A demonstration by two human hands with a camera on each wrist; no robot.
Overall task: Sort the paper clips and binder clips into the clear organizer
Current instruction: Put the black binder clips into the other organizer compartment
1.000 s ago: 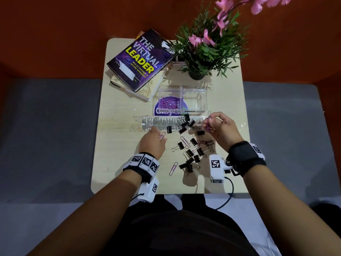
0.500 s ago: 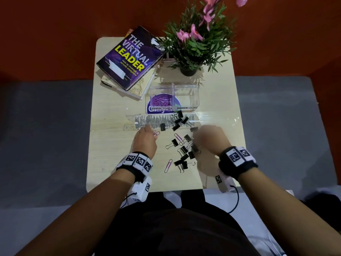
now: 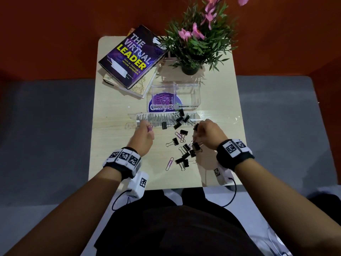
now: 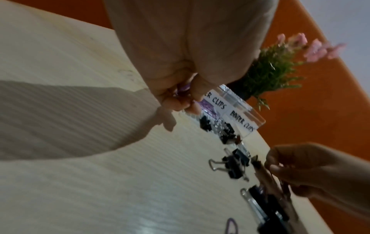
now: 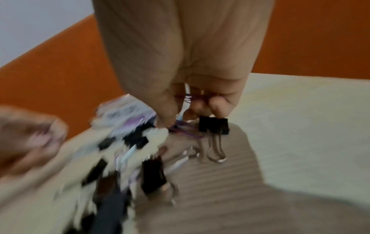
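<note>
The clear organizer [image 3: 186, 100] stands mid-table; its left compartment holds purple paper clips [image 3: 163, 99], and its right one, labelled binder clips, looks empty. My left hand [image 3: 148, 127] hovers just in front of it, pinching purple paper clips [image 4: 185, 87] in curled fingers. My right hand [image 3: 196, 131] is down at the scattered black binder clips [image 3: 186, 147]. Purple paper clips [image 5: 189, 96] sit in its curled fingers, and its fingertips [image 5: 217, 110] touch a black binder clip [image 5: 213, 125] lying on the table. Loose paper clips [image 3: 169, 163] lie among the pile.
A clear plastic strip [image 3: 156, 119] lies across the wooden table [image 3: 114, 148] in front of the organizer. Stacked books [image 3: 132, 56] sit at the back left and a potted plant [image 3: 195, 45] at the back right. The table's edges are close on all sides.
My right hand has come down from beside the organizer to the binder clip pile. My left hand has stayed near the strip with its paper clips.
</note>
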